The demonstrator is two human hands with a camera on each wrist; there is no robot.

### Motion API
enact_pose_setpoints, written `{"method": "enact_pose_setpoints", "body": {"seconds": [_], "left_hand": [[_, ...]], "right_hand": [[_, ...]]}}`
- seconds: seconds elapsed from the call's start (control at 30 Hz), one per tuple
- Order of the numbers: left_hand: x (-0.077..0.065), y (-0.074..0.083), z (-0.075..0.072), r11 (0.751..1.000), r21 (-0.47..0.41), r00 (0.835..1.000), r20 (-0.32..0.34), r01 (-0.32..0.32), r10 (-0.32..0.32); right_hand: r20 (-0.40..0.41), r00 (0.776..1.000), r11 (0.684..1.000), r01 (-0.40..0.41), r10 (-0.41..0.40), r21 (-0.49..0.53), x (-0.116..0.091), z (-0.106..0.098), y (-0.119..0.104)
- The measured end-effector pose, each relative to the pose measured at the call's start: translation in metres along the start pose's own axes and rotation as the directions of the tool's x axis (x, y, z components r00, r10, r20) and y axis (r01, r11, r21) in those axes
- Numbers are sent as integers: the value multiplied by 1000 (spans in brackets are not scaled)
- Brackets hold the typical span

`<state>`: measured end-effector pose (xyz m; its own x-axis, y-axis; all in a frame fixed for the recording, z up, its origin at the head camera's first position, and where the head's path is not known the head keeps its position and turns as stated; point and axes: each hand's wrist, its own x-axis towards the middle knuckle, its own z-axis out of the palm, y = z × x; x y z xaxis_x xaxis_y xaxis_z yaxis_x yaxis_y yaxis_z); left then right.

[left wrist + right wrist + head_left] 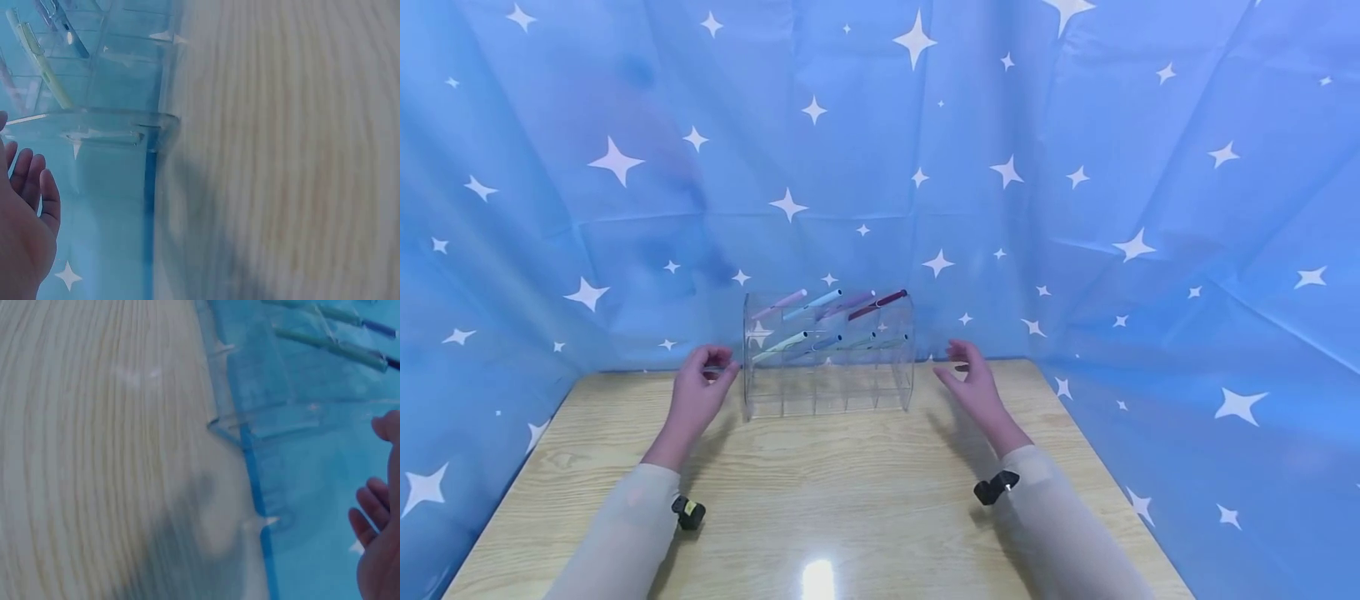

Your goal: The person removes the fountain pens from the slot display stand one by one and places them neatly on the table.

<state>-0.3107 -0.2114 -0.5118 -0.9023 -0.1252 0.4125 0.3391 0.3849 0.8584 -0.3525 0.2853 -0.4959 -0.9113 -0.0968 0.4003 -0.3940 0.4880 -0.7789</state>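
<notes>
A clear plastic pen rack (831, 404) with several compartments stands at the back of the wooden table. Two rows of pens rest tilted in it. The upper row has a dark red pen (877, 305) at the right, a light blue pen (813, 305) and a pink pen (779, 303); a pale green pen (781, 346) lies lower left. Just left of the rack is my left hand (698, 390), fingers loosely bent, holding nothing. My right hand (976, 387) hovers a little off the rack's right side, thumb and fingers apart around nothing. Both wrist views show the rack's end beside the hand.
Behind and beside the table (820, 492) hangs a blue curtain (865, 167) with white stars, close at the rack's back. Small black cameras sit on both wrists, over pale sleeves (625, 533). A bright light reflection shows near the table's front.
</notes>
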Motion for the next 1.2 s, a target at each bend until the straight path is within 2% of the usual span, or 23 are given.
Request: {"method": "enact_pose_setpoints", "body": {"seconds": [0.27,0.5,0.73,1.0,1.2], "left_hand": [[9,10,12,999,-26,1000,4,24,-24],[14,14,23,999,-38,996,-85,27,-30],[16,18,30,999,-34,979,-199,28,-35],[19,20,35,996,3,968,-239,85,-82],[20,21,35,995,-1,964,-249,95,-93]], "right_hand": [[-5,999,999,45,-45,3,2,10,-17],[6,1000,1000,30,-30,9,-1,13,-32],[-34,999,999,-26,27,30,-2,21,-47],[-65,997,999,-50,52,21,-4,35,-63],[-64,997,999,-37,38,16,-3,44,-72]]}}
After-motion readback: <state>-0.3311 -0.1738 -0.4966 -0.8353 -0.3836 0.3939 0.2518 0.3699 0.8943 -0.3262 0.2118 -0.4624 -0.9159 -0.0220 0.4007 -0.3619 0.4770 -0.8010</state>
